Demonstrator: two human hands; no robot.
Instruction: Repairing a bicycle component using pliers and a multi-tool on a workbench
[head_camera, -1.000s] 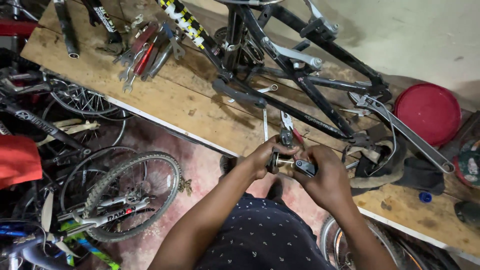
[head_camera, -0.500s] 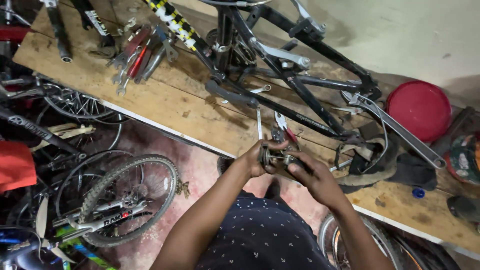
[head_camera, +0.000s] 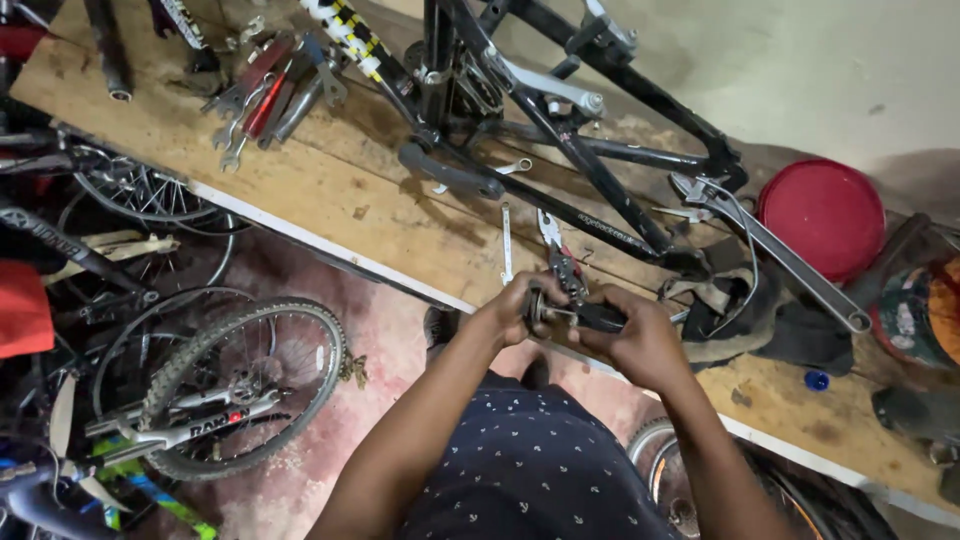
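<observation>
Over the tabletop edge, left hand and right hand both grip a small bike part, fitting apparently unfinished; bike frame stripped.

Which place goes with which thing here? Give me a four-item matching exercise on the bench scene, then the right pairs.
Things:
1. round red lid
2. black bicycle frame
3. pile of wrenches
4. small metal part

Places:
A. held between left hand and right hand
B. on the workbench by its far left end
C. at the bench's right, near the wall
D. lying across the middle of the bench

Pairs: 1-C, 2-D, 3-B, 4-A
</observation>
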